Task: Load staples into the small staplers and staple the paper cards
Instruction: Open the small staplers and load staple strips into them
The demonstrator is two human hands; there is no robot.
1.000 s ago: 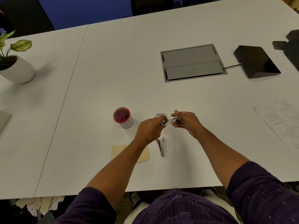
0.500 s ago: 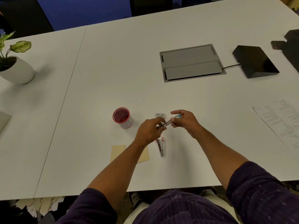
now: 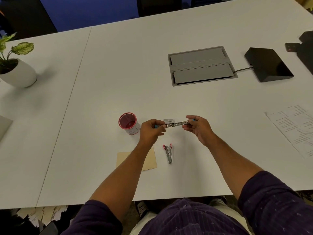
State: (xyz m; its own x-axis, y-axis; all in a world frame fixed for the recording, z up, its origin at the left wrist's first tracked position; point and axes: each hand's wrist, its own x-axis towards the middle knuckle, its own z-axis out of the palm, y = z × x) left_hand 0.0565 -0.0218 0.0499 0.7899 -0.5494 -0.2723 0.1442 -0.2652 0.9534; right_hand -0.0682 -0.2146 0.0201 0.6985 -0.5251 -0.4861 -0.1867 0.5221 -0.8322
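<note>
Stapler: a small metal one with blue ends (image 3: 175, 124), swung open flat into a long strip, held level above the tabletop (image 3: 118, 73) between both hands.
Left hand: (image 3: 150, 131) fingers curled round the stapler's blue left end, thumb on the near side.
Right hand: (image 3: 199, 127) thumb and fingertips pinch the stapler's right end; the other fingers are loosely bent.
Second stapler: (image 3: 169, 154) silver with red tips, lying closed on the tabletop just nearer the person than the hands, red end pointing away.
Staple box: (image 3: 169, 119) a small pale packet on the tabletop right behind the held stapler, partly hidden by it.
Cards: (image 3: 150, 160) tan paper, flat on the tabletop left of the second stapler, crossed by the left forearm.
Cup: (image 3: 129, 123) red-rimmed, upright, just left of the left hand; contents unclear.
Cable hatch: (image 3: 201, 65) grey, set into the tabletop, far side, lids shut.
Black device: (image 3: 268, 64) wedge-shaped, right of the hatch, with a cable running to it.
Printed sheet: (image 3: 294, 126) at the right edge, well apart from the hands.
Plant: (image 3: 16, 68) in a white pot, far left.
Sleeves: dark purple, pushed up past the forearms.
</note>
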